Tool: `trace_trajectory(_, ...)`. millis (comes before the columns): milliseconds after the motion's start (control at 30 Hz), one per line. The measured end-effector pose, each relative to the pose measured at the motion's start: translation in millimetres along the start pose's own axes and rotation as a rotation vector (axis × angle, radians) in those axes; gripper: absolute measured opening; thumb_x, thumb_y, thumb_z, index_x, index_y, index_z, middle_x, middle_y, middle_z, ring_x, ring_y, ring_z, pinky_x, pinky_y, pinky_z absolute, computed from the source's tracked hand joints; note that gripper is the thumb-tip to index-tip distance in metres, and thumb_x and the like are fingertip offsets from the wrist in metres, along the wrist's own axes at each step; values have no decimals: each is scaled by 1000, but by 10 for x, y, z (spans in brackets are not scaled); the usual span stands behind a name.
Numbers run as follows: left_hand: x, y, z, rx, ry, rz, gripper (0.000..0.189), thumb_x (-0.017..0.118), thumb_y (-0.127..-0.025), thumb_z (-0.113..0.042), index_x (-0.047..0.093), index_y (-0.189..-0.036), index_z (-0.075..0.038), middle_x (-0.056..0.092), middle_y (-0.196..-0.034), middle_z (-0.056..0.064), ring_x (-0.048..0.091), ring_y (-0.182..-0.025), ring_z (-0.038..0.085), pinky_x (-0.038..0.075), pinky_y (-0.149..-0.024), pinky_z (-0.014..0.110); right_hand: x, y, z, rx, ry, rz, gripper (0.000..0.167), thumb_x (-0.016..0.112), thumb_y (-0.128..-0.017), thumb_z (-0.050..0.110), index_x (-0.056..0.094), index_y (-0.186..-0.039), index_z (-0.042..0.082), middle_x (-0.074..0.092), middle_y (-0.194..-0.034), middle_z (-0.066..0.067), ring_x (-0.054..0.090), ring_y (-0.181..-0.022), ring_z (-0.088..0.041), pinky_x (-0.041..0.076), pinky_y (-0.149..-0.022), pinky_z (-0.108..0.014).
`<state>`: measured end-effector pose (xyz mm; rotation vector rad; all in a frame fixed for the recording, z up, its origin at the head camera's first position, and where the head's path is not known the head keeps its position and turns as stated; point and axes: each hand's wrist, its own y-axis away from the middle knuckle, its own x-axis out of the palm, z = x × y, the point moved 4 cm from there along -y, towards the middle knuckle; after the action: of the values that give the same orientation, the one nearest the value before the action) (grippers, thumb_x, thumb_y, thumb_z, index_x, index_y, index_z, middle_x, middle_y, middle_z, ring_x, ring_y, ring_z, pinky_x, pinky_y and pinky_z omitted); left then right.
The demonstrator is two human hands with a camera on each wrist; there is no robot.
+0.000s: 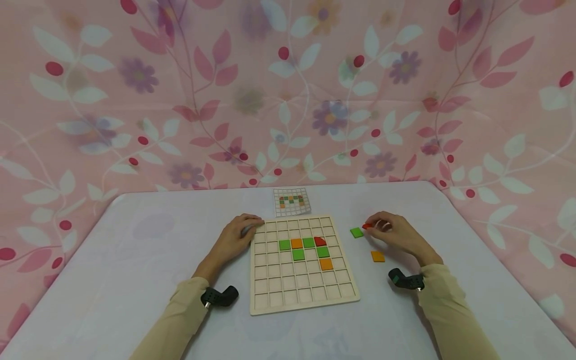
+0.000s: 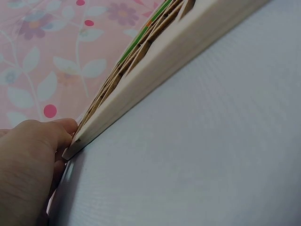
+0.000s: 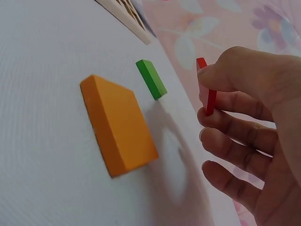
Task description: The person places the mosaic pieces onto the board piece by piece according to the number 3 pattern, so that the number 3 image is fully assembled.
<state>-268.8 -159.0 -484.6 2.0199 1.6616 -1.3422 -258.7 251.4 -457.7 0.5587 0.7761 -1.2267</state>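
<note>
A wooden grid board [image 1: 288, 283] lies on the table with several green, orange and red tiles in its cells. At its far left corner my left hand [image 1: 237, 234] holds on, thumb and fingers about the edge; the left wrist view shows the same hand [image 2: 35, 155] at the corner. Right of the board, above the table, my right hand [image 1: 396, 233] pinches a small red tile [image 3: 210, 96] between thumb and fingertips. The other fingers are loosely bent. Near this hand lie a green tile [image 1: 357, 232] and an orange tile [image 1: 378, 256].
Behind the board lies a printed pattern sheet [image 1: 291, 202] with a grid and coloured cells. A white cloth [image 1: 148, 265] covers the table. A pink floral curtain [image 1: 288, 100] hangs along its far edge.
</note>
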Motion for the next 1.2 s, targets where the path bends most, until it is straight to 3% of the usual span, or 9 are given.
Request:
trace_trajectory(300,-3,-3,-6,7,-1,2,25,59,-92,-8,68,-115,-13,62,-120,5,56,-114,26,44,-97,46,28,-29,133,-73,-17,-12,23,69,-86,24,64,-107,14,64,-103,-1,53,-90,-18,48,-79,-24)
trace_trajectory(733,-14,-4,-23,4,-5,11,25,59,-92,-8,68,-115,-12,62,-120,6,56,-114,27,44,-98,46,191,-109,459,-241,21,-5,22,70,-85,19,67,-107,13,64,-100,1,54,-88,-16,51,-79,-35)
trace_trajectory(1000,-30,4,-22,1,1,5,26,59,-92,-8,68,-116,-12,62,-120,6,56,-114,27,44,-97,47,328,-158,582,-264,31,-3,24,71,-85,22,67,-108,15,63,-101,3,55,-88,-15,51,-77,-31)
trace_trajectory(1200,-14,-1,-7,-4,1,17,26,59,-92,-9,68,-116,-13,62,-121,5,55,-115,26,44,-98,47,386,-179,698,-301,26,8,24,70,-86,23,67,-108,14,64,-103,3,55,-89,-14,52,-78,-37)
